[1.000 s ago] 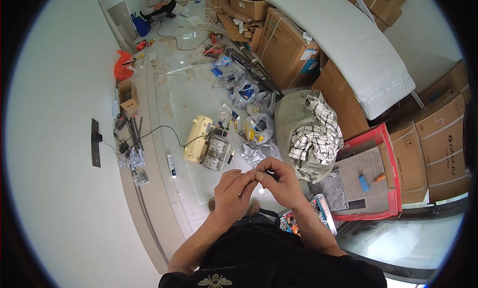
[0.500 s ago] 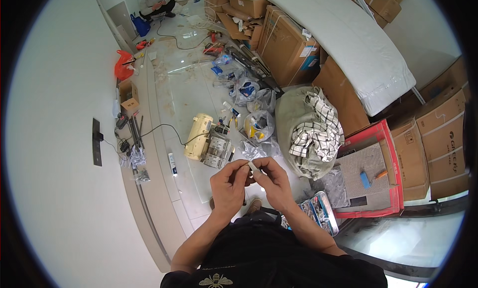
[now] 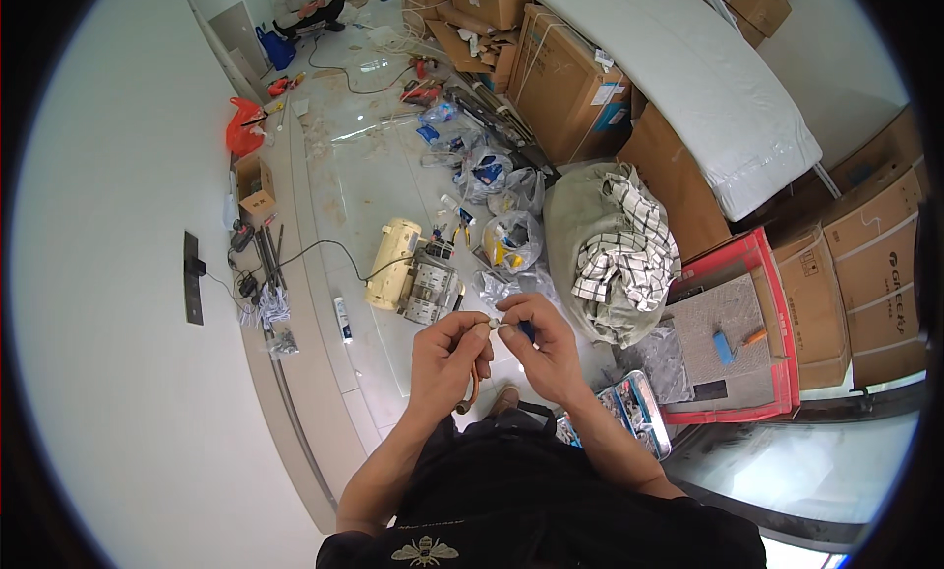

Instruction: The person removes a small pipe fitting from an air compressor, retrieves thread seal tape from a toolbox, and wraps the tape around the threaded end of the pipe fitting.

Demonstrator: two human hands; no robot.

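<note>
Our left hand [image 3: 445, 359] pinches a small pale piece [image 3: 494, 324] just beside our right hand [image 3: 547, 351], whose grip we cannot tell; a slack pinch or sudden tug could drop it.

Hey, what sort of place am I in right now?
Probably a room being renovated or fitted out: a machine with a cream tank stands on the smudged tile floor, with plastic bags and a tall cardboard box beyond.
</note>
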